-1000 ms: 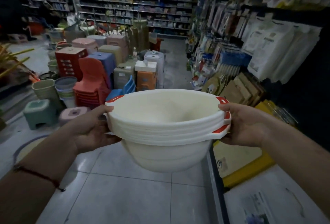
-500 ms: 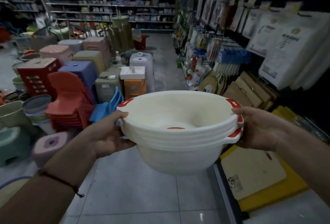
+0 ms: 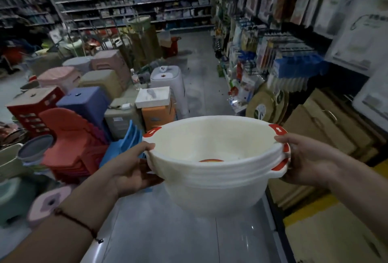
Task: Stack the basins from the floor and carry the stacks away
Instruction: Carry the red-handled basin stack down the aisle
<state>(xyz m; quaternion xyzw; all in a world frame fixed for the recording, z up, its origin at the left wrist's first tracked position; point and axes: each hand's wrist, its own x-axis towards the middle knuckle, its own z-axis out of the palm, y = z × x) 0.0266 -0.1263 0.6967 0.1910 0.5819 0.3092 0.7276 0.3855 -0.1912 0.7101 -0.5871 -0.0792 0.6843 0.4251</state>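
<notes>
Shelving (image 3: 130,0) packed with goods fills the far wall of the shop we stand in, and racks of hanging packets (image 3: 283,32) line the aisle on our right. Between them runs a grey tiled floor (image 3: 168,231), open straight ahead, which looks like our way out. On the left, crowding the aisle's edge, stand stacks of plastic stools (image 3: 84,103) in red, blue, pink and beige, with a white lidded bin (image 3: 168,86) and an orange drawer box (image 3: 157,113) just beyond them. Low on the right, flat boards (image 3: 315,124) lean out from the rack. We carry a stack of nested white basins (image 3: 214,168), held level in the air at about waist height, off the floor. Our left hand (image 3: 130,170) grips the rim on its side, thumb over the top edge and fingers hidden beneath. Our right hand (image 3: 304,158) grips the opposite rim beside the red handle tabs (image 3: 277,130), fingers curled under. To carry well, we judge it best to keep both rims level so the nested basins do not slip apart, and to steer down the middle, clear of stools and leaning boards.
</notes>
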